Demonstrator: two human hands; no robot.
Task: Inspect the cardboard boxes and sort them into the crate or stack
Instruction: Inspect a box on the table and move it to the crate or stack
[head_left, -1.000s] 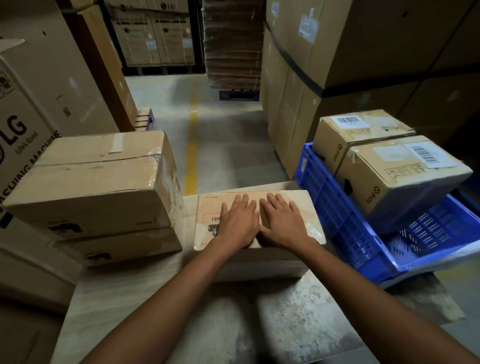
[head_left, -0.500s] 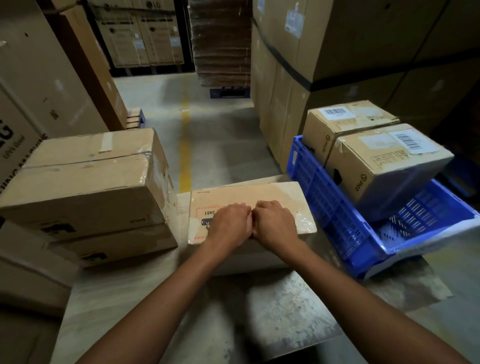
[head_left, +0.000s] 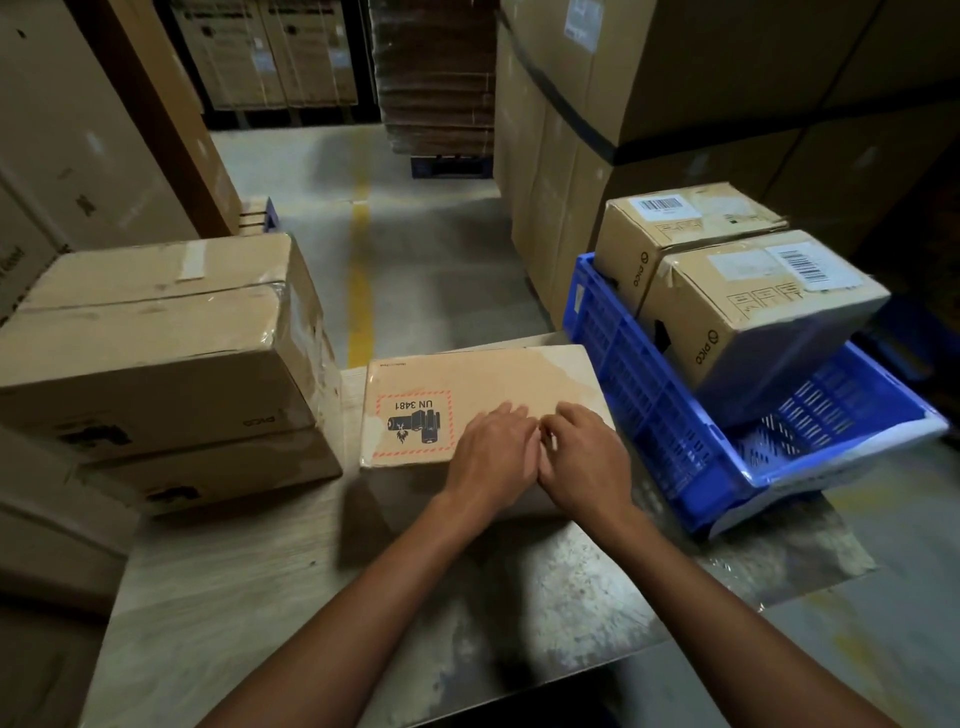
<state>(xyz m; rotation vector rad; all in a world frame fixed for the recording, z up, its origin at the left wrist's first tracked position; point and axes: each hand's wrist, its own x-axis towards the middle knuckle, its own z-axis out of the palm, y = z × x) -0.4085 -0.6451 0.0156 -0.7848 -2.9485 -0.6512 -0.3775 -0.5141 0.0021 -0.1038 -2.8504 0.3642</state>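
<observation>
— How are the fingers held?

— The fingers (head_left: 501, 418) of the left hand (head_left: 491, 457) are laid close together on the lid, lightly bent. The fingers (head_left: 579, 415) of the right hand (head_left: 584, 460) are bent at the knuckles with the tips turned down. They are blurred, so whether anything is pinched cannot be told.

— And the hands themselves?

— They are set side by side, touching, on the near right part of the lid.

— Where is the box found?

— The cardboard box (head_left: 483, 387) is laid flat at the far edge of the table (head_left: 311, 597). A red-hatched UN 3481 label (head_left: 414, 421) is seen upside down on its left half.

— What is placed around it?

— Just to its left, a stack of two taped boxes (head_left: 150, 338) is set on the table. Just to its right, a blue crate (head_left: 649, 395) is tilted. A near box (head_left: 763, 306) and a far box (head_left: 691, 218), both barcoded, are leaned in the crate's far end.
</observation>
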